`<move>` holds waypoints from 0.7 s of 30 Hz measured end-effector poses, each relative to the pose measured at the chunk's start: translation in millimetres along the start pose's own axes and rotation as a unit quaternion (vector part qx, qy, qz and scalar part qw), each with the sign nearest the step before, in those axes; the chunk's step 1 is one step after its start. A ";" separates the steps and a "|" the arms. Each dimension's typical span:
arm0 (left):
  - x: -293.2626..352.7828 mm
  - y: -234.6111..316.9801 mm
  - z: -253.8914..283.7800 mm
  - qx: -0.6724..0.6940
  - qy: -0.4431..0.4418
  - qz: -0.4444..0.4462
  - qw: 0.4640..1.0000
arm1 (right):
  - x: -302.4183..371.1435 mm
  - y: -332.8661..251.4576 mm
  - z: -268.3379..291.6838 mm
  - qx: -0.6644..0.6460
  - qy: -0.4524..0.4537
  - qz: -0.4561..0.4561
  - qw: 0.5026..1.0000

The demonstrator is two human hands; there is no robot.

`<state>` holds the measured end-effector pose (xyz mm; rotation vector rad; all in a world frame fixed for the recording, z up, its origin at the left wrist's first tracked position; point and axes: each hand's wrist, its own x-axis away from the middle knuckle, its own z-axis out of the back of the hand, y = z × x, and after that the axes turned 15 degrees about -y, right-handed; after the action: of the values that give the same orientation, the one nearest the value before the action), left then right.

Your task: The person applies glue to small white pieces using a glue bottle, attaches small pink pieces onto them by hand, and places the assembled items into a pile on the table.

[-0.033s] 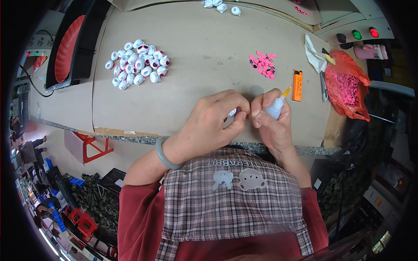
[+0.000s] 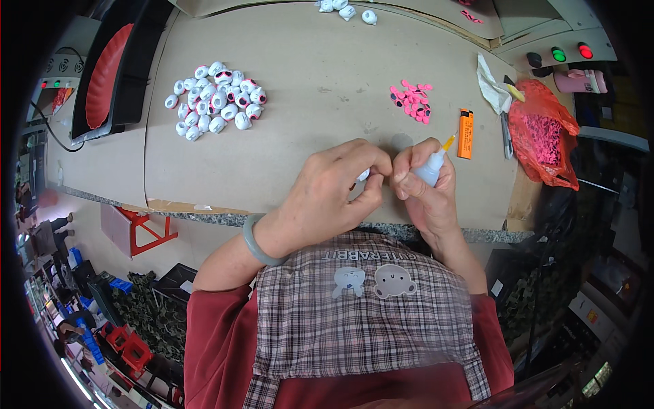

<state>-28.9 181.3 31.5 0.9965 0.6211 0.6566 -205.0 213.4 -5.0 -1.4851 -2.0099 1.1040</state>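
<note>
My left hand is closed round a small white rounded piece, most of which its fingers hide. Close beside it, my right hand grips a small pale squeeze bottle with a thin yellow nozzle tip pointing up and right. The fingertips of both hands almost meet; whether they share a hold on something is hidden. Beyond the right hand lies a loose cluster of small pink and black pieces. A pile of white rounded pieces with pink and black parts sits at the left.
An orange lighter lies right of the bottle. Further right are a red plastic bag of pink pieces, a white tissue and a slim grey tool. A black tray with a red fluted dish stands far left.
</note>
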 end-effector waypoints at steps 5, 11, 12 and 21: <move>-1.3 1.0 0.2 -0.020 0.022 -0.019 0.999 | -1.2 0.0 -0.2 0.028 0.008 -0.003 1.000; -0.5 -2.9 -0.5 -0.042 0.019 -0.019 0.999 | -0.4 -1.6 1.8 0.128 -0.008 0.004 0.992; -0.5 -3.3 -0.5 -0.042 0.019 -0.018 0.999 | -0.3 -1.4 1.9 0.128 -0.008 0.004 0.992; -1.3 -7.9 1.0 -0.135 0.012 -0.065 0.989 | -3.1 -5.2 0.4 0.343 -0.012 0.045 0.938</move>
<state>-27.3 176.7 25.1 0.6904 0.5946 0.6195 -207.3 209.7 -0.7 -1.1858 -1.3449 1.6444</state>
